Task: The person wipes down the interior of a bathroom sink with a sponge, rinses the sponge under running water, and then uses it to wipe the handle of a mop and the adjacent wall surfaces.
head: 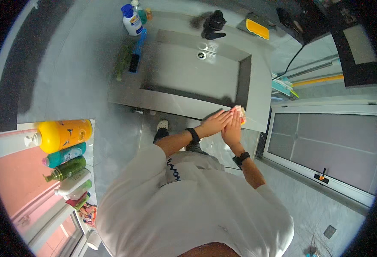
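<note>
A crumpled red, white and yellow cloth (242, 118) rests at the front right corner of the grey washbasin counter (259, 106). My right hand (232, 131) lies over it with the fingers pointing away from me, pressing it to the counter. From the left, my left hand (214, 123) reaches in, its fingertips meeting the right hand's fingers at the cloth. Part of the cloth is hidden under the fingers. Just beyond is the rectangular basin (195, 69), with a metal drain (201, 55) and a black faucet (214, 25) at its back.
A white pump bottle with blue cap (132, 23) and a blue brush (138, 51) stand left of the basin. A yellow dustpan (257, 29) is behind it. Several bottles, including a yellow one (65, 135), line the left windowsill. A white-framed door (329, 138) is at right.
</note>
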Available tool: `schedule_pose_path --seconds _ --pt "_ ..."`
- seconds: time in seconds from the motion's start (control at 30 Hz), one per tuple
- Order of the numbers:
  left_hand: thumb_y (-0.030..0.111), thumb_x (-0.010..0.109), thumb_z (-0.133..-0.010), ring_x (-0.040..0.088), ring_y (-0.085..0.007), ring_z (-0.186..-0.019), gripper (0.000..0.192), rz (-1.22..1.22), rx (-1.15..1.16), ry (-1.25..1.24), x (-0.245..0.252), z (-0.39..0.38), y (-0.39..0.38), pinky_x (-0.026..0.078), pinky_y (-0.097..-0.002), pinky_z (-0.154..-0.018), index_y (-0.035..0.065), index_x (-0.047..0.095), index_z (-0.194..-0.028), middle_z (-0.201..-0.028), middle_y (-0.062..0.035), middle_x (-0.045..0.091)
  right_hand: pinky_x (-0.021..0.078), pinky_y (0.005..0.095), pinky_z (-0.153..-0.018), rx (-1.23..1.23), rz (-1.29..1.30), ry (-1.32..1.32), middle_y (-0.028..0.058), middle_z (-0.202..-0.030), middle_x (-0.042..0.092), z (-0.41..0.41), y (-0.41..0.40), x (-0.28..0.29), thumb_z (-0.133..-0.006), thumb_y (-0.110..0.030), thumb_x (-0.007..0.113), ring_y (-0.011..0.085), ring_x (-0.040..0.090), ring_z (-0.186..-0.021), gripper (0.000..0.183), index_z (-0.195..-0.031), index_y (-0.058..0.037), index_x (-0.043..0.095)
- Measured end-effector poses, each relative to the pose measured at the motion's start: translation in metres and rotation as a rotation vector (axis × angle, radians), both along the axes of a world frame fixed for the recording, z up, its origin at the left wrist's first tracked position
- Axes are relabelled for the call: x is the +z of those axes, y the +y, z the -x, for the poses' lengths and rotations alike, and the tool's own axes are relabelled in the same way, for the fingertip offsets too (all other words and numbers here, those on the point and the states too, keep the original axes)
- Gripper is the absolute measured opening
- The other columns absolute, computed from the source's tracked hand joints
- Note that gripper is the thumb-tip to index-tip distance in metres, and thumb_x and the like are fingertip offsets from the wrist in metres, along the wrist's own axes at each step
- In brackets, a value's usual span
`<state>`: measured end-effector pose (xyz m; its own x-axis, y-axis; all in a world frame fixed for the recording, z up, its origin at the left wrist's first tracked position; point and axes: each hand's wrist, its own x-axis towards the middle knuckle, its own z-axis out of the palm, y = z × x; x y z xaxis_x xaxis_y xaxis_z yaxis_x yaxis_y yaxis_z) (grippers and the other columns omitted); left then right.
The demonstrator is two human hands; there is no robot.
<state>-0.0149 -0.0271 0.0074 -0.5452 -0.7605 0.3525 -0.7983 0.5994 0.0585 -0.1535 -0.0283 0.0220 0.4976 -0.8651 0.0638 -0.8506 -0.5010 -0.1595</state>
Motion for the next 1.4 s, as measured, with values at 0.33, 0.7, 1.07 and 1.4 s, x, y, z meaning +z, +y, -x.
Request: schedule_pose_path --seconds 0.33,0.7,1.07,1.4 --pt "0.019 0.04 -0.079 0.032 -0.02 -0.122 0.049 -0.199 0.203 0.15 -0.01 -0.19 0.055 0.016 -0.0412 -0.103 -0.0019 0.035 -0.123 -0.129 -0.0139 0.036 0.0144 0.05 -0.1 0.336 -0.061 -0.123 0.0305 -0.132 0.017 -0.195 0.002 -0.003 -0.071 -0.024 0.054 0.0421 0.017 -0.124 0.071 -0.123 0.0131 0.024" --pt "0.019 0.05 -0.077 0.023 -0.0195 -0.126 0.058 -0.268 0.616 0.074 0.001 -0.319 0.104 0.012 -0.0427 -0.104 0.0002 0.029 -0.127 -0.134 -0.0083 0.029 0.0136 0.048 -0.101 0.417 0.172 -0.037 0.0288 -0.13 0.025 -0.355 0.036 -0.019 -0.075 -0.03 0.045 0.0394 0.019 -0.124 0.062 -0.12 0.0106 0.036" --pt "0.017 0.044 -0.079 0.022 -0.0226 -0.126 0.054 -0.237 0.634 0.035 0.017 -0.276 0.095 0.012 -0.0437 -0.104 0.0 0.028 -0.128 -0.134 -0.0113 0.029 0.0146 0.045 -0.102 0.493 0.023 -0.152 0.0267 -0.128 0.029 -0.314 0.019 -0.01 -0.072 -0.026 0.05 0.0369 0.023 -0.123 0.061 -0.118 0.0115 0.035" --pt "0.022 0.042 -0.077 0.026 -0.0206 -0.124 0.055 -0.155 0.404 -0.075 0.005 -0.149 0.055 0.013 -0.0387 -0.104 0.0019 0.031 -0.127 -0.133 -0.0089 0.032 0.0157 0.0427 -0.103 0.301 -0.068 -0.248 0.0222 -0.13 0.029 -0.166 0.012 -0.003 -0.068 -0.02 0.06 0.0355 0.024 -0.123 0.065 -0.121 0.0056 0.033"
